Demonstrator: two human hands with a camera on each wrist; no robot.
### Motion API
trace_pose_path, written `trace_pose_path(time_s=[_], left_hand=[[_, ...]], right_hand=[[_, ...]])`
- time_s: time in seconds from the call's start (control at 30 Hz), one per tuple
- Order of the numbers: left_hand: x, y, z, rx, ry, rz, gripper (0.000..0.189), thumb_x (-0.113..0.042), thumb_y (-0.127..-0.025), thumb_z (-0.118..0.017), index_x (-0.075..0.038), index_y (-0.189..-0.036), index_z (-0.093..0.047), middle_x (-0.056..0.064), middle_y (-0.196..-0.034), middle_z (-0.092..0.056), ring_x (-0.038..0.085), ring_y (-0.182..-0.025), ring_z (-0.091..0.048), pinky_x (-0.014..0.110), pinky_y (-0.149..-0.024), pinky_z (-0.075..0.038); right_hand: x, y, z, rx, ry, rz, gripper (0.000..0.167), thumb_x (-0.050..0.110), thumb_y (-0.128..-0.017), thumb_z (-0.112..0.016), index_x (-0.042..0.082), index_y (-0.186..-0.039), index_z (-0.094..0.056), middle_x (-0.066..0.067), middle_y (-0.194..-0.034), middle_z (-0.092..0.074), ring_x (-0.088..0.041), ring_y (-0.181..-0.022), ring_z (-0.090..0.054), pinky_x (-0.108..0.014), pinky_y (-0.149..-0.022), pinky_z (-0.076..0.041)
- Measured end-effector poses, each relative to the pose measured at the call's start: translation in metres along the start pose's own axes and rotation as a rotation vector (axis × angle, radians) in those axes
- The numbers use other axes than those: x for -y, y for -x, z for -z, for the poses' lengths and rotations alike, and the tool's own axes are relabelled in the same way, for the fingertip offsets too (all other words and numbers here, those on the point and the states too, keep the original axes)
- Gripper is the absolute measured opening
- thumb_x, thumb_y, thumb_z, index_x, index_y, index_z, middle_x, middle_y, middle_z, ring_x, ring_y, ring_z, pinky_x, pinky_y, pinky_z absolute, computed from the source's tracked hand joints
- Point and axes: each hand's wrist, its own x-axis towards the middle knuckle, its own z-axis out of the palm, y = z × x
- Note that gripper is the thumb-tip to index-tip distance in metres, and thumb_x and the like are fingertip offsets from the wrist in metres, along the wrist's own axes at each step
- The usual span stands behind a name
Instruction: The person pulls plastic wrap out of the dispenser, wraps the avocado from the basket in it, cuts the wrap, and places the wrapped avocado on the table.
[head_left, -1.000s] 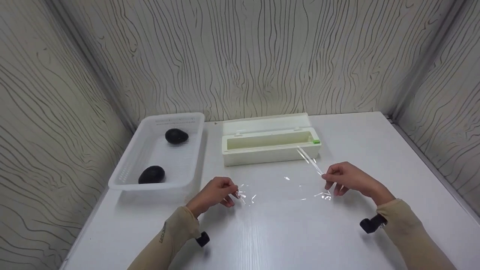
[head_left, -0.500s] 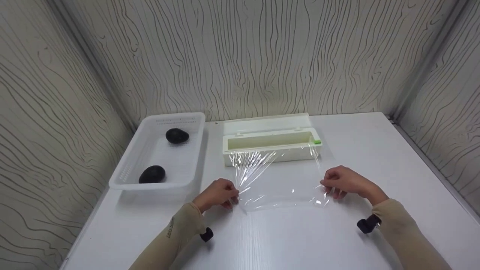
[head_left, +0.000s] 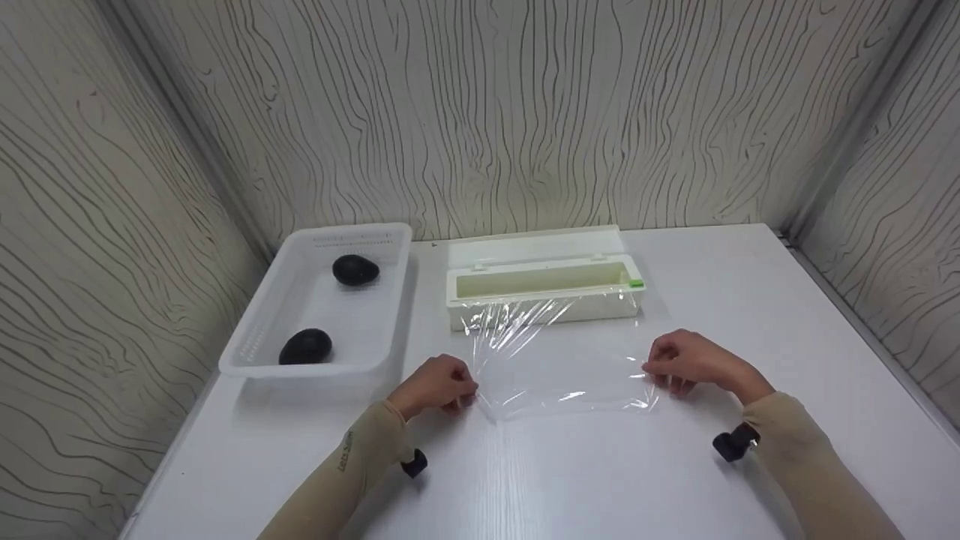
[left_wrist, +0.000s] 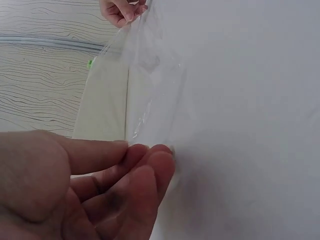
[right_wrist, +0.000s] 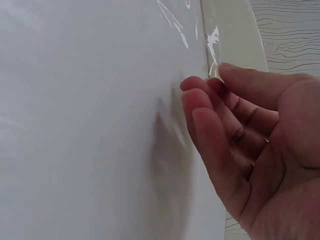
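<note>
A clear sheet of cling film stretches between the two hands in the head view, running back to the front edge of a cream dispenser box. The left hand pinches its near left corner between thumb and fingers; creases fan out from there toward the box. At the near right corner, the right hand pinches the film the same way. In the left wrist view the thumb meets the fingertips on the film. The box stands with its lid raised, and a green tab sits at its right end.
Left of the box is a white plastic basket holding two dark avocados, one at the back and one nearer. Wood-patterned panels enclose the white table at the back and sides.
A second ago the film's span to the box was barely visible; it now shows drawn out with bright creases. Both hands moved slightly, the right one a little to the left, keeping their pinch.
</note>
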Motion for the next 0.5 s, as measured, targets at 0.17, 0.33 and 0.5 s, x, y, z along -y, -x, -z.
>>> trace_pose_path(time_s=[0.17,0.33,0.5], left_hand=[[-0.001,0.002,0.003,-0.030,-0.094,0.011,0.014,-0.018,-0.089,-0.067,-0.005,-0.083,-0.067,0.011,-0.076,-0.071,0.016,-0.057,-0.065,0.027,-0.054,-0.054],[-0.003,-0.002,0.010,-0.179,-0.222,0.027,0.013,-0.022,-0.091,-0.065,-0.009,-0.091,-0.064,0.005,-0.081,-0.068,0.014,-0.065,-0.062,0.027,-0.061,-0.050],[-0.003,-0.017,0.017,-0.356,-0.159,-0.031,0.028,-0.029,-0.095,-0.059,-0.006,-0.110,-0.062,0.009,-0.103,-0.068,0.023,-0.091,-0.063,0.038,-0.080,-0.052]], right_hand=[[-0.003,-0.001,0.012,-0.033,-0.005,-0.016,0.034,0.035,-0.089,-0.071,0.007,-0.108,-0.065,-0.010,-0.083,-0.069,-0.018,-0.061,-0.063,-0.032,-0.057,-0.056],[-0.008,-0.008,0.023,-0.097,-0.083,-0.013,0.043,0.034,-0.094,-0.065,0.003,-0.124,-0.059,-0.016,-0.102,-0.068,-0.021,-0.077,-0.068,-0.034,-0.069,-0.060],[-0.001,-0.022,0.024,-0.122,-0.155,0.028,0.054,0.037,-0.096,-0.061,-0.001,-0.134,-0.052,-0.023,-0.125,-0.061,-0.029,-0.105,-0.067,-0.036,-0.086,-0.059]])
